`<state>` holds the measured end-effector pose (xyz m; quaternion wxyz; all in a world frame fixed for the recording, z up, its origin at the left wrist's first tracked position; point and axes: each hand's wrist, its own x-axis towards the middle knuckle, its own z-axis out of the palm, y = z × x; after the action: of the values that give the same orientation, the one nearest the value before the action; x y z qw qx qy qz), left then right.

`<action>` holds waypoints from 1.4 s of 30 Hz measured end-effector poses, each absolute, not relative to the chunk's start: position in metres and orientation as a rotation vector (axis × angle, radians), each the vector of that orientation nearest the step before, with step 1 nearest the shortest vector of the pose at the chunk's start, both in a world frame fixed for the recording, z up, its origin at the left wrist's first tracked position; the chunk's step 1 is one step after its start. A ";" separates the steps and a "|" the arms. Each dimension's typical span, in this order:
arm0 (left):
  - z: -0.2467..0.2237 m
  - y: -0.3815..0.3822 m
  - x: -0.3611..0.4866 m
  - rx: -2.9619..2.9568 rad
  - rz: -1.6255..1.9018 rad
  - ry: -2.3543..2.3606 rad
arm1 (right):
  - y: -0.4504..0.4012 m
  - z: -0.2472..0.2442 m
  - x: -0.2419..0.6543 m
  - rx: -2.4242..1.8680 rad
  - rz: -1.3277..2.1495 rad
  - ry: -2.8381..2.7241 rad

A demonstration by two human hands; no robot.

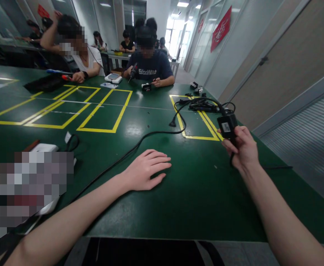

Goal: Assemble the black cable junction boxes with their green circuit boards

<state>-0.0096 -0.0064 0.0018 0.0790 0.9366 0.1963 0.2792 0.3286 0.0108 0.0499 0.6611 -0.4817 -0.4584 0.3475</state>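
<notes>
My right hand grips a black power adapter with a white label, held up above the right side of the green table. A black cord hangs below the adapter, and another stretch of cord arches away from its top. My left hand lies palm down on the table with its fingers spread, holding nothing. Past it, a long black cable curves across the table from the lower left. A black plug lies near the cable's far bend.
Several black cords and adapters lie in a heap at the right back, over yellow tape outlines. A blurred-out item and a white device sit at the left. Across the table, a person holds a power screwdriver; another person sits beside.
</notes>
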 end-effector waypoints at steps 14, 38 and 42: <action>-0.015 0.013 -0.018 2.689 0.670 1.132 | 0.042 0.002 0.390 -1.516 0.519 -0.922; -0.007 0.012 -0.022 2.721 0.571 0.811 | 0.048 -0.017 0.417 -2.082 -0.029 -1.058; -0.007 0.011 -0.022 2.708 0.580 0.817 | 0.050 -0.019 0.424 -2.150 -0.021 -0.985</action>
<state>-0.0218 0.0112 -0.0066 0.1270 0.9303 0.2806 0.1993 0.4239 0.0501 -0.0189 0.3786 -0.8415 -0.3855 -0.0080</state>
